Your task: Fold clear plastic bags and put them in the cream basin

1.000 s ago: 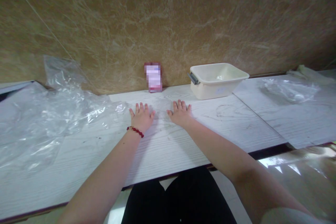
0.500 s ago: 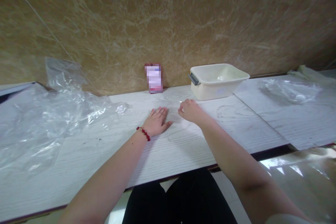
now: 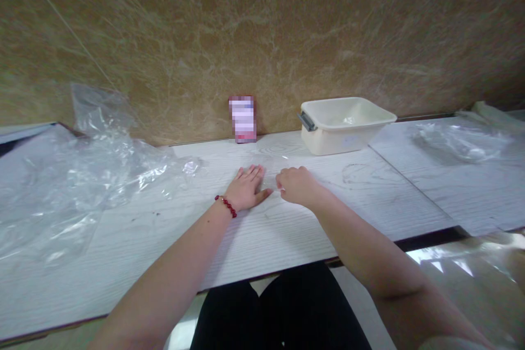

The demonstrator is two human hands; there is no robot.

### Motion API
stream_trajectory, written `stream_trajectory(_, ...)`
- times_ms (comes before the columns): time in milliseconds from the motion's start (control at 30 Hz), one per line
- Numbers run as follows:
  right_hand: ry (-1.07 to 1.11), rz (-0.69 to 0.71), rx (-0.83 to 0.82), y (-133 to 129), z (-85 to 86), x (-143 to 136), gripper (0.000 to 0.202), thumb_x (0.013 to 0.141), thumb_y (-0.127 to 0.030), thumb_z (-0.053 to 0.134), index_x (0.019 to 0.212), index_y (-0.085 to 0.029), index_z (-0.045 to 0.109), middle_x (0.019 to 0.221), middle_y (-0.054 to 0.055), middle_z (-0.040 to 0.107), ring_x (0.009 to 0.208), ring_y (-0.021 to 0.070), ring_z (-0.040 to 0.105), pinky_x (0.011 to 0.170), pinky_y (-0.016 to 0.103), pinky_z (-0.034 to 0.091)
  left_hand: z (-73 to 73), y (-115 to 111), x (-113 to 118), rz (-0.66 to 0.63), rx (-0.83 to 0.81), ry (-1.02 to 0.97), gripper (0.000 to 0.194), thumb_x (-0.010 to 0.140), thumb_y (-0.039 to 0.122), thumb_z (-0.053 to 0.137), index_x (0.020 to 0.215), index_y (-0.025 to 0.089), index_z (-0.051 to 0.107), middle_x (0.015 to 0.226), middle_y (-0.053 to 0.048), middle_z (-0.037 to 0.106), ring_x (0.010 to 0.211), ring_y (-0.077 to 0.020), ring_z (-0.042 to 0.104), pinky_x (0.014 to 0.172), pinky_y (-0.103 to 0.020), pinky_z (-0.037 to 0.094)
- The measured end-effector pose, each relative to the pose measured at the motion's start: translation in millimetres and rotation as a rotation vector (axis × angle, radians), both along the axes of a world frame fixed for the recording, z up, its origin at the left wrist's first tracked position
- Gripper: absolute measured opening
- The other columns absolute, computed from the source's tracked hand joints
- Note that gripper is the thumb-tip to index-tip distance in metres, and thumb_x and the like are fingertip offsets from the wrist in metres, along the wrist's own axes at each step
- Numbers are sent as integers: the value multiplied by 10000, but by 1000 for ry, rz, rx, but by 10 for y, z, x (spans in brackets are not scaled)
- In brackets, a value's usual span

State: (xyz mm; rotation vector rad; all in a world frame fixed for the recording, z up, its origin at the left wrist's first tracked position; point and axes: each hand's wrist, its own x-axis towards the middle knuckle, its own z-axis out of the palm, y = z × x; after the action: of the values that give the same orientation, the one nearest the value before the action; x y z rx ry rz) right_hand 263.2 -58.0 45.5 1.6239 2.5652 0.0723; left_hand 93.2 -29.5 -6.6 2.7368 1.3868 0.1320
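My left hand, with a red bead bracelet at its wrist, lies flat with fingers spread on the tabletop. Under its fingertips and to their right is a thin, clear sheet of plastic, faint against the white wood; whether it is a bag or a film I cannot tell. My right hand is closed beside the plastic's right edge, its fingers curled and the tips pointing left. What those fingers pinch, if anything, is hidden. A small gap separates the right fingertips from my left thumb.
A cream plastic tub with a grey handle stands behind my right hand. A blurred-out phone-like object leans on the marbled wall. Crumpled clear plastic spreads over the left side; more plastic lies at the far right.
My right hand has moved down toward me along the plastic's right edge, away from its upper corner. My left hand stays flat in place. The view has shifted slightly.
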Motion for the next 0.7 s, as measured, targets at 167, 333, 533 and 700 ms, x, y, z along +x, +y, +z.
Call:
stream_trajectory(167, 16, 14, 40, 12, -22, -17, 196, 718, -223, 437, 831, -160, 584, 892, 99, 577, 831, 232, 524, 669, 343, 362, -11, 10, -10, -3, -7, -37, 748, 749, 614, 242, 1305, 115, 231, 1368, -103, 233, 1256, -232, 176, 1016, -416, 101)
stream_trajectory(333, 93, -6, 96, -5, 36, -25, 201, 726, -270, 444, 823, -150, 574, 886, 104, 570, 831, 230, 507, 681, 332, 353, 7, -6, -9, -1, -10, -87, 682, 760, 583, 277, 1279, 141, 301, 1351, -109, 278, 1245, -237, 210, 1006, -422, 132)
stream_trajectory(533, 261, 33, 154, 14, 33, -42, 131, 704, -213, 468, 778, -149, 556, 869, 98, 550, 844, 207, 469, 710, 311, 342, 33, -2, 11, 23, -29, -202, 444, 830, 388, 279, 1225, 222, 397, 1318, -77, 350, 1217, -248, 274, 981, -474, 148)
stream_trajectory(700, 673, 165, 281, 100, 14, -44, 118, 730, -217, 455, 792, -154, 532, 847, 65, 543, 870, 171, 461, 813, 312, 321, 150, -8, -62, 13, -110, -469, 379, 827, 301, 329, 1170, 222, 466, 1251, -37, 447, 1219, -222, 280, 1015, -443, 68)
